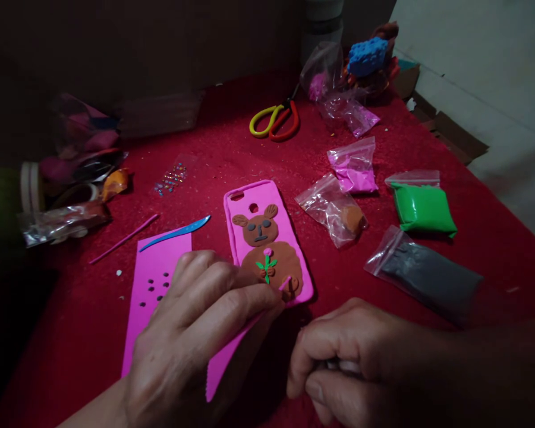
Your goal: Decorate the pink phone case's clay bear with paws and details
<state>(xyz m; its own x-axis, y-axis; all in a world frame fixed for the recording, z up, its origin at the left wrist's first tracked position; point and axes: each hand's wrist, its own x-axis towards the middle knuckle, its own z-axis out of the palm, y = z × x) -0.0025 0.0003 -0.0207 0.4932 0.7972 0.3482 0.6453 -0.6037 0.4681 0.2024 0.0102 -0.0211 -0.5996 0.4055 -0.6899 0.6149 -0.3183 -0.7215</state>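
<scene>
My left hand [205, 315] is closed on a flat pink piece with a toothed edge [225, 362]. Its fingertips rest at the lower part of a pink phone case [288, 238]. On the case is a brown clay bear [249, 257] with grey eyes, nose and mouth, holding a pink flower [268, 252] with green leaves. A thin pink bit [286, 282] shows by my fingertips, over the bear's foot. My right hand [348, 356] is curled near the table's front, apart from the case; what lies inside its fingers is hidden.
A pink sheet [136, 333] with small dark dots lies left, with a blue clay knife [178, 233] on it. Nearby are a pink stick [123, 239], bead sheet [172, 178] and scissors [285, 122]. Green [423, 205] and dark grey [428, 273] clay packets lie right.
</scene>
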